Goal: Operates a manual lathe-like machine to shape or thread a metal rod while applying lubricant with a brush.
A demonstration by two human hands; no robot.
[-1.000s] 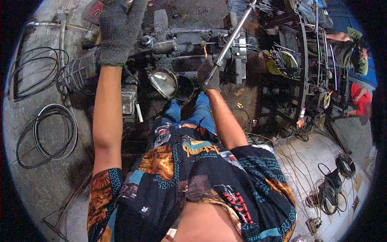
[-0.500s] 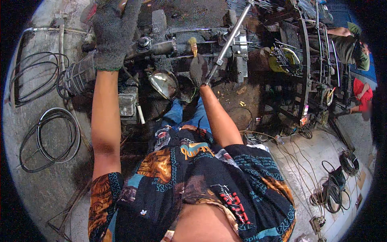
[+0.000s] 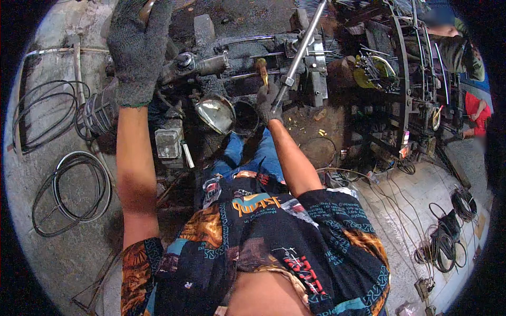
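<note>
My left hand (image 3: 138, 60), in a dark knitted glove, is raised at the upper left above the machine (image 3: 197, 66). A tan, rounded piece (image 3: 147, 9) shows between its thumb and fingers; the fingertips are cut off by the picture's edge. In its dark glove, my right hand (image 3: 268, 100) is closed around the handle of a brush (image 3: 262, 67), bristles pointing away from me toward the machine's bars. A long metal rod with a threaded end and a nut (image 3: 303, 51) slants across the view and overlaps the right hand; whether that hand touches it I cannot tell.
A shiny bowl-like pan (image 3: 215, 113) and a dark container (image 3: 246, 117) sit before my legs. Coiled cables (image 3: 74, 192) lie on the floor at left. At right are a metal frame (image 3: 403, 79), a yellow container of rods (image 3: 375, 73) and other people (image 3: 477, 110).
My right hand and brush have shifted slightly right, the brush now more upright. My left hand has moved a little to the left. A person at far right has changed posture.
</note>
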